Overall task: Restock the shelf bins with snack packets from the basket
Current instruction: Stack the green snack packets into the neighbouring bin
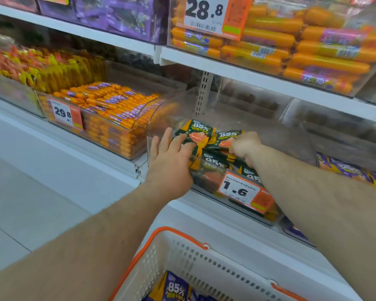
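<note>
Both forearms are bare, with no sleeves showing; the left hand point(168, 164) and right hand point(245, 146) wear no gloves.

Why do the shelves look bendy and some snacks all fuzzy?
Head view: the wide lens bows the shelf edge; the yellow packets at far left and the bins at right are smeared; the green packets and the 1.6 price tag by the hands stay sharp.
</note>
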Action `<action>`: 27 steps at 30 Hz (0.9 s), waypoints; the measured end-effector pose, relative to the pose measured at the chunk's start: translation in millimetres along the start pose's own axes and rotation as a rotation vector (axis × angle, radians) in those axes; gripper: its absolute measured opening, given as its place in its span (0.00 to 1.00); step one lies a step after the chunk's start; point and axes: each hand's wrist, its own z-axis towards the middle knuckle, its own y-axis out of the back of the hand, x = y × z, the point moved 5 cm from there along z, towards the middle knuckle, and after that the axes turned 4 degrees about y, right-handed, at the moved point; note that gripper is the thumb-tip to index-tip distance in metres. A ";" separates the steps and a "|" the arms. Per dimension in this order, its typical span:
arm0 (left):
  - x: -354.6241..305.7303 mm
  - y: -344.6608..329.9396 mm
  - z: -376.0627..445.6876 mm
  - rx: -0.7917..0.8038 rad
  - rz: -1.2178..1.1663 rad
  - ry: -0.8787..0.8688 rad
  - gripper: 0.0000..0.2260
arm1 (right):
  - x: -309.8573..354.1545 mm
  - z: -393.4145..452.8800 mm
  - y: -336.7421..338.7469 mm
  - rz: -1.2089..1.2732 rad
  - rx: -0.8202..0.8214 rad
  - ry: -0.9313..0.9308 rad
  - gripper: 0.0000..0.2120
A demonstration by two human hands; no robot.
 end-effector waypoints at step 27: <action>-27.5 -25.2 -56.0 0.260 -0.255 -0.310 0.15 | 25.3 -192.0 17.3 0.037 -0.616 1.322 0.04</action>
